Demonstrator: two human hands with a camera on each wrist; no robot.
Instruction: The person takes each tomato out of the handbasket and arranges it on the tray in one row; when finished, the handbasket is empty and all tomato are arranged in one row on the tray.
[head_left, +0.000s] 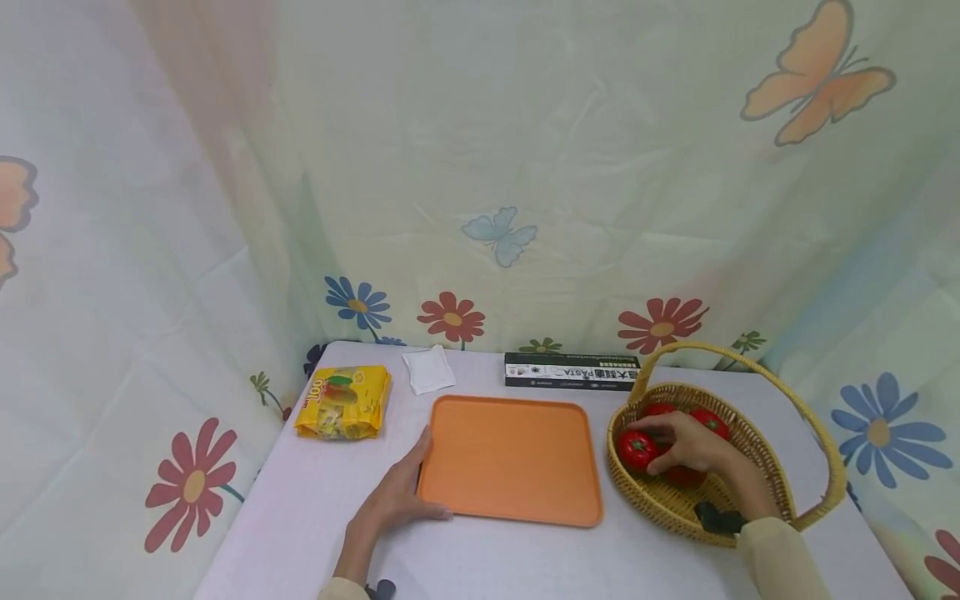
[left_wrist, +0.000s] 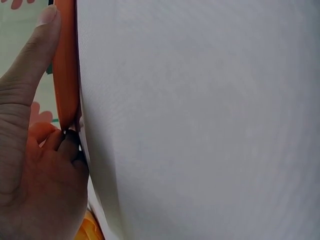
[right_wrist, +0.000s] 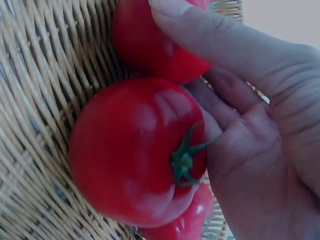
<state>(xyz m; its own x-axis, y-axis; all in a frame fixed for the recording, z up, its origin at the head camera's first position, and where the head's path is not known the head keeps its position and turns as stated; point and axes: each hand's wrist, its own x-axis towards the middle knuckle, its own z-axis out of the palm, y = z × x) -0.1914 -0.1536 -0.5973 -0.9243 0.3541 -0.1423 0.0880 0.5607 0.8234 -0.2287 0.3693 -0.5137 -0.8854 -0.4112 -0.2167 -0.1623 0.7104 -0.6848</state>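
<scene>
Grips a red tomato point(head_left: 637, 451) in the right hand point(head_left: 688, 446), with thumb and fingers curled round it, inside the wicker basket point(head_left: 678, 502). Contains, in the same basket, other tomatoes point(head_left: 710, 422) close by. Touches the near left corner of the orange tray point(head_left: 510, 458) with the left hand point(head_left: 397, 492), with fingers extended along the left edge and thumb along the near edge. Behind the tray: a pasta box point(head_left: 570, 372). Left: a yellow package point(head_left: 345, 402).
</scene>
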